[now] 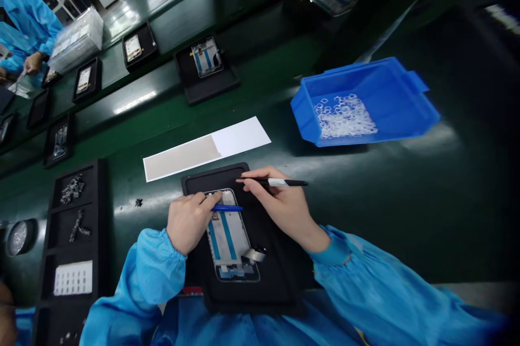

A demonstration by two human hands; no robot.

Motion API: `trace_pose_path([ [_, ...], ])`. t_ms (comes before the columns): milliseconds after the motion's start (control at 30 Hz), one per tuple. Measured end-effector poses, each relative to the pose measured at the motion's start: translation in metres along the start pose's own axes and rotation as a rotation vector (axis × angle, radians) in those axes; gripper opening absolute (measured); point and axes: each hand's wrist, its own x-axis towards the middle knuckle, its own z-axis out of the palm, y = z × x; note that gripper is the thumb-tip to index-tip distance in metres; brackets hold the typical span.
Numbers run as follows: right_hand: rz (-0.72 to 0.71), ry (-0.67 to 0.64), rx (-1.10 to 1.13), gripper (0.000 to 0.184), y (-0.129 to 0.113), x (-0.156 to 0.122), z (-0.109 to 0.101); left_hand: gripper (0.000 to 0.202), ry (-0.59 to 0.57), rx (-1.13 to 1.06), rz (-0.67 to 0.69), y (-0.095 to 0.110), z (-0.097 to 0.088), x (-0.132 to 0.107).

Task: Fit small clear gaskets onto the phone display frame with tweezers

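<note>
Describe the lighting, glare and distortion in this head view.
Head view: overhead lamps throw white glare streaks on the green belt; right side falls into deep shadow; horizon tilts and edges bend, wide-lens distortion; hands and phone frame stay sharp, blue bin brightly lit.

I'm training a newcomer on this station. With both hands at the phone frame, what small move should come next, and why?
Probably bring the right hand with its black-and-white pen-like tool down to the top of the silver phone frame with blue strips. The left hand already holds a small blue tool against that spot, while the right tool's tip hovers just above the black tray.
</note>
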Motion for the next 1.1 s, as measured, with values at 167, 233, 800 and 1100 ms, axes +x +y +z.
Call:
trace_pose_path([
  [167, -0.057, 0.015, -0.147, 0.029, -0.003, -0.002, 0.001, 0.029, 0.223, -0.089, 0.024, 0.000, 0.010, -0.009],
  [233, -0.085, -0.009, -0.202, 0.031, -0.003, -0.004, 0.002, 0.027, 0.348, -0.138, 0.044, 0.001, 0.018, -0.017],
  [800, -0.107, -0.148, -0.323, 0.029, 0.001, -0.008, 0.004, 0.024, 0.415, -0.198, 0.014, 0.005, 0.027, -0.026],
  [1100, -0.270, -0.113, -0.309, 0.018, 0.000, -0.009, 0.006, 0.024, 0.395, -0.192, 0.015, 0.005, 0.029, -0.028],
])
